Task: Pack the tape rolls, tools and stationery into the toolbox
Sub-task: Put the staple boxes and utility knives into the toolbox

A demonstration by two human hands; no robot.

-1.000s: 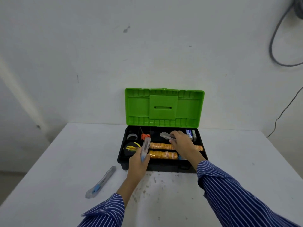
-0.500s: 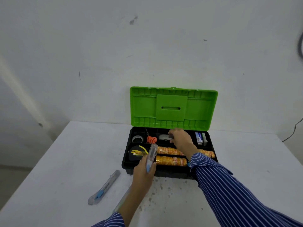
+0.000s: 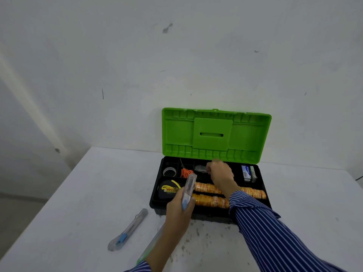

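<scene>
**Both hands at the open toolbox, each holding a utility knife**

The left hand (image 3: pixel 179 208) grips a clear utility knife (image 3: pixel 188 190) with a blue slider, its fingers curled round the lower body, the knife tilted up over the front edge of the toolbox (image 3: pixel 211 213). The right hand (image 3: pixel 221 172) reaches into the back middle compartment, fingers curled on the end of a grey utility knife (image 3: pixel 200 168) that lies there. Both forearms wear blue sleeves (image 3: pixel 275 232) with white stripes.

The white table (image 3: pixel 82 203) carries the black toolbox, whose green lid (image 3: pixel 216 135) stands upright against the white wall (image 3: pixel 176 55). The wall shows scuffs and small dark marks; the table in front of the box is speckled with dirt.

Inside, two long rows of orange tape rolls (image 3: pixel 212 200) fill the front section, printed with writing too small to read. At front left sits a black and yellow tape measure (image 3: pixel 169 190); its label cannot be read. Behind it lies a roll of clear tape (image 3: pixel 170 171), and one compartment to its right, orange-handled scissors (image 3: pixel 185 171). The back right compartment holds small white and blue boxes (image 3: pixel 248 173), text illegible.

On the table left of the box lies another clear utility knife (image 3: pixel 127 230), well apart from it. A pale green stick (image 3: pixel 151 248) lies partly hidden under the left forearm.
</scene>
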